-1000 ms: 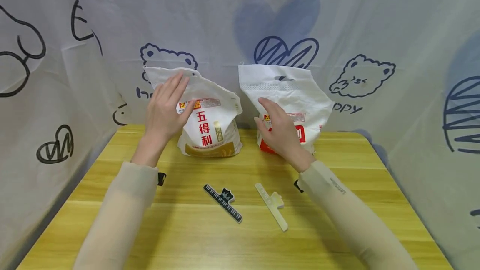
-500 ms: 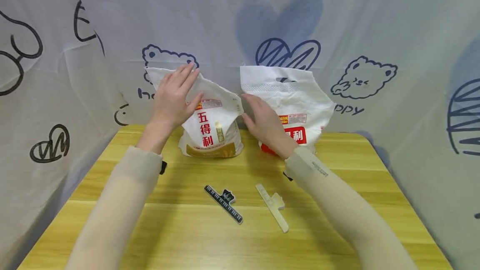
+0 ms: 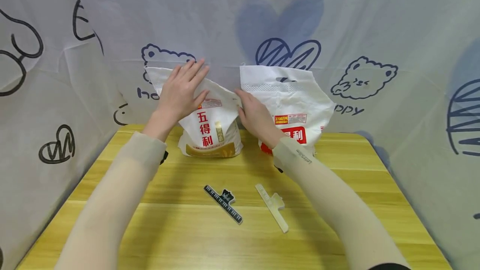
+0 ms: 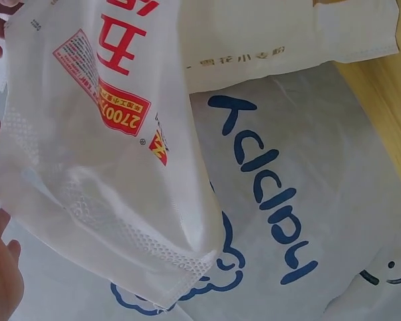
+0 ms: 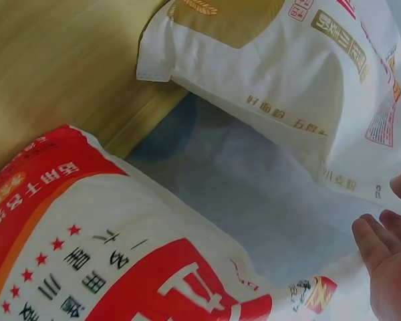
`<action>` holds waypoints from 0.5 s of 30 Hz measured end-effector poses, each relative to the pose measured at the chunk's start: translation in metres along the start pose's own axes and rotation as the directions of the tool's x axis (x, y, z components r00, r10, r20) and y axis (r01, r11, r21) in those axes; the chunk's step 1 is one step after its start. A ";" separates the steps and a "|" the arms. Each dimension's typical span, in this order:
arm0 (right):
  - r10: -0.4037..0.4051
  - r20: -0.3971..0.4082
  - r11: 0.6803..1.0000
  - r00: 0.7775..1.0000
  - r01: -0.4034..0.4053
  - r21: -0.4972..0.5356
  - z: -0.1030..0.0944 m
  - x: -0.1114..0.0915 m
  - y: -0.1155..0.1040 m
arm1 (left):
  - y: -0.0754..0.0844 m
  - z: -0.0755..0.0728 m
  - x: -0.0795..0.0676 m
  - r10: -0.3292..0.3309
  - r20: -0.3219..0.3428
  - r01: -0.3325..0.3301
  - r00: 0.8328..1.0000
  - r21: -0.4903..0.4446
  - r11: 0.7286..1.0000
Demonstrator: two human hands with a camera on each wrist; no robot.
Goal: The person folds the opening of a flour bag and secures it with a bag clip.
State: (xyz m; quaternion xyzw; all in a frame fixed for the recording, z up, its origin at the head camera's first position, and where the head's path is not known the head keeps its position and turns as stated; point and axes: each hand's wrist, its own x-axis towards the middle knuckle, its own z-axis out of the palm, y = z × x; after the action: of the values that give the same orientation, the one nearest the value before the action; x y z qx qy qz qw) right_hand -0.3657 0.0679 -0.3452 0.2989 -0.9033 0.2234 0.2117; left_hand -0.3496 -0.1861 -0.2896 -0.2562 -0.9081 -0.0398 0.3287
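Plainly outstretched left hand [image 3: 180, 91] at gold-banded bag [image 3: 208, 130], right hand [image 3: 256, 113], unclosed, alongside.

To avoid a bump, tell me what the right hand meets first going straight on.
Probably the gold-banded bag; the right hand is at its upper edge, though whether they touch is unclear.

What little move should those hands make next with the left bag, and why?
Probably pinch the upper right corner of the left bag with the right hand: it is at that corner but looks open, while the left hand is spread at the bag's upper left.
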 end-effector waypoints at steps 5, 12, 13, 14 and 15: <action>0.036 0.021 0.999 0.999 -0.036 0.008 0.004 0.008 -0.005 | -0.004 0.004 0.002 0.018 -0.030 -0.018 0.999 0.012 1.000; 0.038 -0.022 0.999 0.999 -0.038 0.012 0.011 0.012 -0.003 | -0.006 0.010 0.000 0.018 -0.092 -0.019 0.996 -0.009 1.000; 0.035 -0.036 0.999 0.999 -0.034 0.018 0.012 0.012 -0.003 | -0.006 0.011 0.000 0.018 -0.103 -0.019 0.994 -0.013 1.000; 0.030 -0.048 0.999 0.998 -0.029 0.021 0.013 0.012 -0.003 | -0.006 0.012 -0.001 0.018 -0.116 -0.020 0.993 -0.014 1.000; 0.028 -0.059 0.999 0.998 -0.027 0.025 0.014 0.012 -0.003 | -0.006 0.012 -0.001 0.021 -0.134 -0.024 0.991 -0.018 1.000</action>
State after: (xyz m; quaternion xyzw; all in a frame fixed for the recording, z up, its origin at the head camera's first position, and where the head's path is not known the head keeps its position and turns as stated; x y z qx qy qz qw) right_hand -0.3759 0.0536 -0.3495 0.2824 -0.8977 0.2462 0.2317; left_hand -0.3593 -0.1891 -0.2990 -0.2664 -0.8808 -0.0621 0.3866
